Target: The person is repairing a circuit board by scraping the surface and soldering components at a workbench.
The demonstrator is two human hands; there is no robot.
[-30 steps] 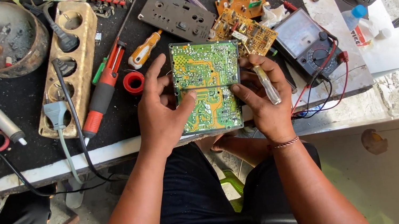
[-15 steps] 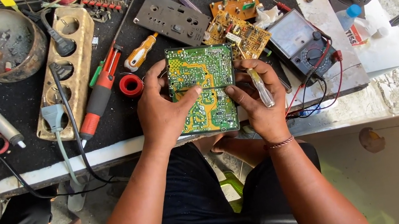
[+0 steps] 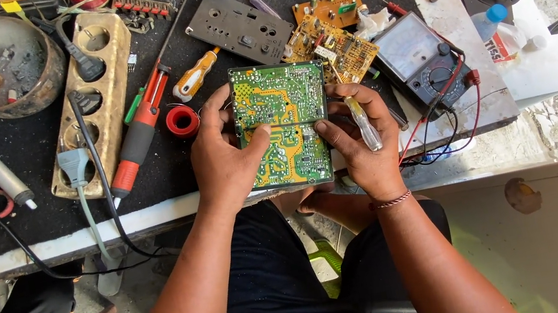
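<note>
Black-topped workbench (image 3: pixel 30 156), cluttered, seen from above, with the person seated at its near edge. Left hand (image 3: pixel 223 158) and right hand (image 3: pixel 360 143) together hold a green circuit board (image 3: pixel 283 124) (solder side up, yellow tracks showing) just above the bench edge; each hand's fingers curl round a long side of the board, thumbs pressed on its face. The right hand also pins a clear-handled screwdriver (image 3: pixel 363 126) against its palm. Just left of the left hand lie a small red tape roll (image 3: pixel 182 121) and a red-and-black soldering iron (image 3: pixel 139 134). Beyond the board sit two brown circuit boards (image 3: pixel 336 49) and an analogue multimeter (image 3: pixel 422 61) with red and black leads.
</note>
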